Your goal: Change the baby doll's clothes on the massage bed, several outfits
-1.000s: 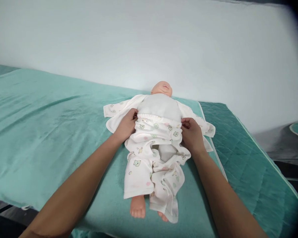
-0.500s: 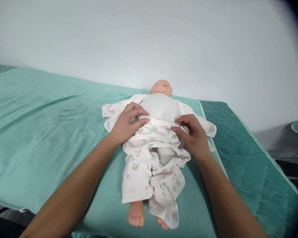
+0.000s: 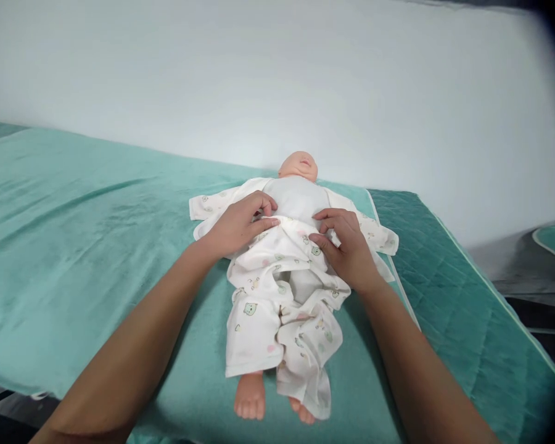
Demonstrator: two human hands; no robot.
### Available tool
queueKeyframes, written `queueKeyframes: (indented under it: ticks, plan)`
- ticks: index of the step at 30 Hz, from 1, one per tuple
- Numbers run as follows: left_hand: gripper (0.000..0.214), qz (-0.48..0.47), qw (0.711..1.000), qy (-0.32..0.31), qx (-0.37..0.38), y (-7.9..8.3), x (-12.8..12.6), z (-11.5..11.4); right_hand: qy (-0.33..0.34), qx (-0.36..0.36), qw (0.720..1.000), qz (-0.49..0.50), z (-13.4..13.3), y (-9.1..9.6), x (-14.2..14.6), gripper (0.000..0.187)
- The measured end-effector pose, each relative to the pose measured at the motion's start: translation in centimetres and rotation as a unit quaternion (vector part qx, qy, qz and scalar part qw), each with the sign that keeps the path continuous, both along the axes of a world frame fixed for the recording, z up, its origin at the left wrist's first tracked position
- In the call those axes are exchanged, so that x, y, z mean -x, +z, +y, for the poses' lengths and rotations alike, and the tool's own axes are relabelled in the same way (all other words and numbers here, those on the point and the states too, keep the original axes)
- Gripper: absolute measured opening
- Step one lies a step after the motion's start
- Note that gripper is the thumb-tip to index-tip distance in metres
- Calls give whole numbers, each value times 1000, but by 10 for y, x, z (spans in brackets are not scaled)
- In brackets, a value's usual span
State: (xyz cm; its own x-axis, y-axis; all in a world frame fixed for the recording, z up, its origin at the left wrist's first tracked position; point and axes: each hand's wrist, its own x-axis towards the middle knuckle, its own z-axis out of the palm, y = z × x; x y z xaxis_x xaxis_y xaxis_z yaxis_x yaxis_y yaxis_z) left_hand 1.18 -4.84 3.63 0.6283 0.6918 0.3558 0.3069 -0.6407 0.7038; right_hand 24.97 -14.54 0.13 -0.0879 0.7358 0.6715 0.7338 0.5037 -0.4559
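- So, the green sheet (image 3: pixel 97 246) fills the left and centre of the frame, creased over at left; if your pull at the cloth drags it, everything lying on it could slide too.
- Off to the right runs the quilted pad (image 3: pixel 457 290), its edge just past your right wrist; no trouble there unless things shift sideways.
- Centre of the frame, you've got the doll (image 3: pixel 296 196) on its back, feet towards you; tug hard with one hand and it may twist.
- Beneath it the printed top (image 3: pixel 382 234) lies spread, sleeves out to both sides; its loose flaps sit near your hands and could get caught up with the other cloth.
- Right below mid-frame, the printed trousers (image 3: pixel 300 324) are on the legs, rumpled, with a gap (image 3: pixel 305 285) in the middle; uneven pulling might skew them.
- Your left hand (image 3: pixel 245 223) has thumb and fingertips slightly apart at the waist; your right hand (image 3: pixel 346 243) curves more loosely, thumb over the print. I can't tell if either is really pinching cloth, so a slip is possible.
- Look at the waistband (image 3: pixel 290 223): draw one side further and it would sit crooked.
- Lastly, bottom centre, the right-hand foot (image 3: pixel 301 410) is half under the cuff; toes could snag.
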Motion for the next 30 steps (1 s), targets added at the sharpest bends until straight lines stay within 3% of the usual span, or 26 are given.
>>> queueKeyframes:
  ticks: [4,7,10,14,17,24,30]
  plan:
    - [18,12,997,79,4,-1,-14,19,-59,47,995,67,13,4,7,10]
    - [18,-8,996,90,10,-4,-26,38,-137,105,981,84,33,15,8,15]
    - [19,-52,992,95,72,-10,-31,52,-166,160,968,97,54,27,5,21]
    - [23,-128,971,95,177,-20,-28,53,-130,201,955,177,66,27,2,25]
    - [23,-158,963,89,199,-20,-25,43,-91,218,937,257,63,18,-1,29]
    - [19,-94,984,87,126,-8,-20,28,41,254,882,394,56,11,-14,26]
    - [16,-50,990,114,60,-10,-22,34,60,268,879,390,53,14,-15,31]
